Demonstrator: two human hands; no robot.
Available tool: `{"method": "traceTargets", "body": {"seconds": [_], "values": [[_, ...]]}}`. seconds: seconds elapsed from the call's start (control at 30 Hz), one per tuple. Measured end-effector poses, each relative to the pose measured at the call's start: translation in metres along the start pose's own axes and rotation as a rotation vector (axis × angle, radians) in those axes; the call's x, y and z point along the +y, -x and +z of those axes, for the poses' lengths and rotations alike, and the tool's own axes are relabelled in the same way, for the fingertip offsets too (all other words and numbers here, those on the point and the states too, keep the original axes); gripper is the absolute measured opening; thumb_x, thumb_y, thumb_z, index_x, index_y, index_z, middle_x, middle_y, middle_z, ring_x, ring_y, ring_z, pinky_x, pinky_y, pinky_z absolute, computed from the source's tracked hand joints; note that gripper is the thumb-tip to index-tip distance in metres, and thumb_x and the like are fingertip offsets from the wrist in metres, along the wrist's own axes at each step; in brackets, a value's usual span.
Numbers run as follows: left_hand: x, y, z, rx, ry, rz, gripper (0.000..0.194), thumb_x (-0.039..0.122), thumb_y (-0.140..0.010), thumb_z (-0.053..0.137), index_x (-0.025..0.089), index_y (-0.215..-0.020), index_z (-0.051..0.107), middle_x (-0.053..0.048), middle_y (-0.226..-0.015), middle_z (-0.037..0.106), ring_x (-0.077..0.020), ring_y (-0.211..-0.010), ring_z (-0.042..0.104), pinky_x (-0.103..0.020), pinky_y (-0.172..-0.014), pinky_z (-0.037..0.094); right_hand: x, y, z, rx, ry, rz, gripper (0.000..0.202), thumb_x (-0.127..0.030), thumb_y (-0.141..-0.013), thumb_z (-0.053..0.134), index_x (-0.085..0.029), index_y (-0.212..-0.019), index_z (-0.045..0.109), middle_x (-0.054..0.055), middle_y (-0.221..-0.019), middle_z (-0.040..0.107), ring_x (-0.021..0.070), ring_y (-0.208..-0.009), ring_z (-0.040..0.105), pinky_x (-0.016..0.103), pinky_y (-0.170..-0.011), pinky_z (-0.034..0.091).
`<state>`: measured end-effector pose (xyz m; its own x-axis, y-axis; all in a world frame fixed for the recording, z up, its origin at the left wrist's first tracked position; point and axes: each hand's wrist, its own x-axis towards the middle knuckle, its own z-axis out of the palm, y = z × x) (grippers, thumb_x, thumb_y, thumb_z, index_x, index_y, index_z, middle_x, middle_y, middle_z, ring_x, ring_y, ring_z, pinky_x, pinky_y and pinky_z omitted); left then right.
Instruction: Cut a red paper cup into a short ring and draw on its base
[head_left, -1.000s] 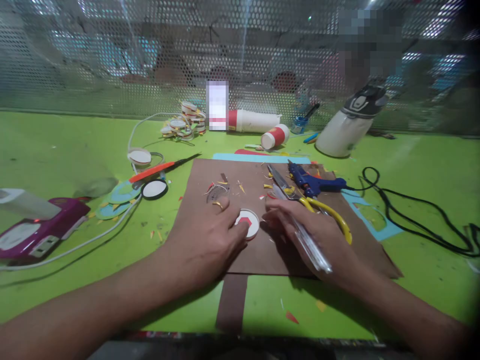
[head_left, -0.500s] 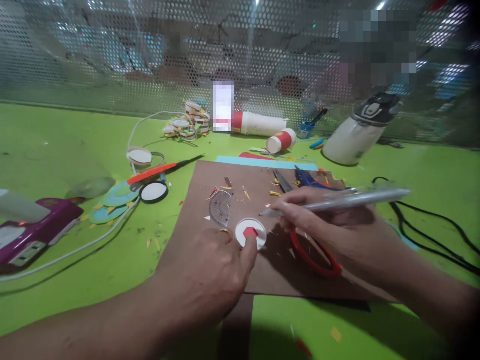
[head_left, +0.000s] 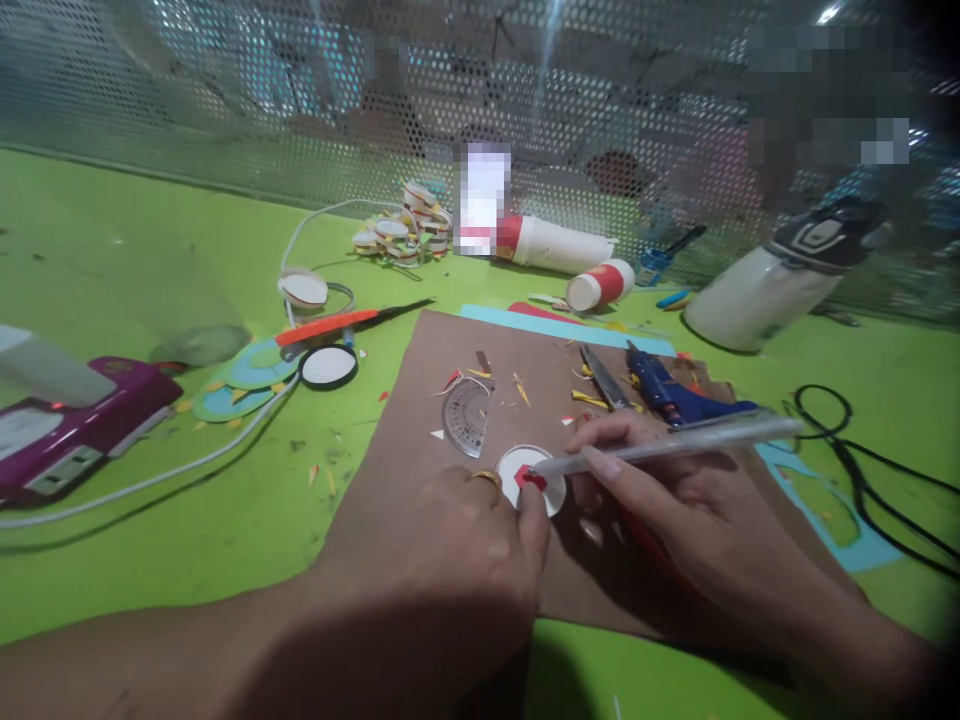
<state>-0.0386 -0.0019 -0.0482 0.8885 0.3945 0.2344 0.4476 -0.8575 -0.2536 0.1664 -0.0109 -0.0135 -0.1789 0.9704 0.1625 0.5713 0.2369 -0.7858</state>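
A white paper disc (head_left: 556, 488) lies on the brown board (head_left: 375, 480), with a small red hexagon (head_left: 523, 474) on it. My left hand (head_left: 465, 530) presses a finger on the red piece; its other fingers are curled under. In my right hand (head_left: 675, 490) is a clear pen (head_left: 675, 440), its tip at the red hexagon. Beneath that hand lie red-handled scissors (head_left: 600, 375), blades pointing away and handles mostly covered. A clear protractor (head_left: 466, 415) rests just beyond the disc.
A blue glue gun (head_left: 667, 390) lies behind my right hand. Paper cups (head_left: 570, 248) and a white bottle (head_left: 739, 290) stand or lie at the back. An orange cutter (head_left: 326, 325), a black-rimmed disc (head_left: 328, 367) and a purple power strip (head_left: 112, 410) are on the left.
The pen in my right hand has moved down and left onto the red hexagon. The view has shifted, and more of the glue gun shows. My left finger still presses the disc.
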Motion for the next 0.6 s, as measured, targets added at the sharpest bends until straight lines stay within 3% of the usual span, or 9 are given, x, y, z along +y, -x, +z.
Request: {"method": "traceTargets", "body": {"seconds": [0.23,0.4,0.47,0.6], "values": [[0.000,0.001,0.001,-0.039,0.019,-0.013,0.038,0.016,-0.088,0.047,0.002,-0.124,0.050,-0.013,-0.073,0.067,-0.0261,-0.060,0.062,-0.037,-0.051,0.047,-0.001,0.002,0.006,0.015,-0.028,-0.002,0.013,-0.031,-0.093,0.054,-0.025,-0.087,0.064,-0.001,-0.074,0.069,0.0134,-0.061,0.065,0.021,-0.051,0.053],[-0.002,0.001,0.002,-0.005,0.067,0.006,0.035,0.015,-0.088,0.047,0.003,-0.120,0.053,-0.015,-0.073,0.067,-0.0263,-0.060,0.061,-0.037,-0.051,0.046,0.000,0.003,-0.011,0.073,-0.090,0.014,0.014,-0.034,-0.092,0.057,-0.026,-0.097,0.067,-0.002,-0.065,0.069,0.0148,-0.054,0.067,0.022,-0.047,0.056],[-0.004,-0.001,0.002,0.000,0.100,0.008,0.028,0.016,-0.087,0.048,0.006,-0.113,0.057,-0.013,-0.069,0.066,-0.0259,-0.057,0.060,-0.037,-0.050,0.044,0.003,0.000,-0.019,0.108,-0.039,-0.050,0.021,-0.032,-0.096,0.050,-0.028,-0.106,0.068,0.000,-0.073,0.070,0.0169,-0.060,0.070,0.026,-0.051,0.058],[-0.005,-0.002,0.001,-0.016,0.205,-0.034,0.021,0.018,-0.087,0.050,0.009,-0.103,0.061,-0.009,-0.062,0.062,-0.0232,-0.052,0.056,-0.035,-0.048,0.042,0.006,-0.002,-0.024,0.040,0.153,-0.234,0.019,-0.026,-0.091,0.056,-0.031,-0.099,0.072,0.002,-0.089,0.072,0.0188,-0.075,0.071,0.034,-0.070,0.059]]}}
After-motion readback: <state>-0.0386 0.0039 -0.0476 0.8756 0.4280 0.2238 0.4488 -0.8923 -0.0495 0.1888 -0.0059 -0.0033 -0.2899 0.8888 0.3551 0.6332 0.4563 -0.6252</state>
